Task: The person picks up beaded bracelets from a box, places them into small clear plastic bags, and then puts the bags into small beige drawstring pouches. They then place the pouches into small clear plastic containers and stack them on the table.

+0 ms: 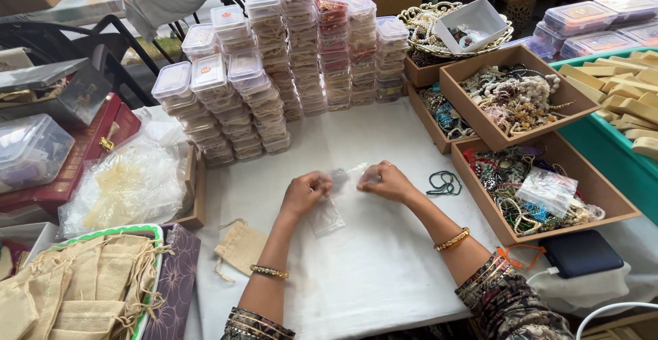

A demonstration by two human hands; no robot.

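A small clear pouch [346, 177] is held between both hands above the white table [370, 271]. The left hand [306, 192] is pinched on its left edge and the right hand [385, 181] on its right edge, the fingers of both closed on the plastic. What lies inside the pouch cannot be made out; it looks greyish and blurred. A second clear pouch [327, 218] is seen flat on the table just under the left hand, touching or nearly touching it.

Just right of the right hand a dark bead string [445, 184] is laid loose on the cloth. Further right, cardboard trays [480, 196] heaped with mixed beads and jewellery are set in a row, with a dark power bank [581, 252] near them. Near left, a burlap bag [240, 247] is lying alone, and more of the same are piled in a tray [154, 271] at the near-left corner. Crumpled clear plastic [127, 186] is seen to the left. On the far side, stacks of small lidded boxes [274, 73] are built up in tiers.

As a judgement, the packing is at an early point: one pouch is in hand, apparently being opened or sealed, one lies set down, and the trays remain full and the burlap bags unfilled.
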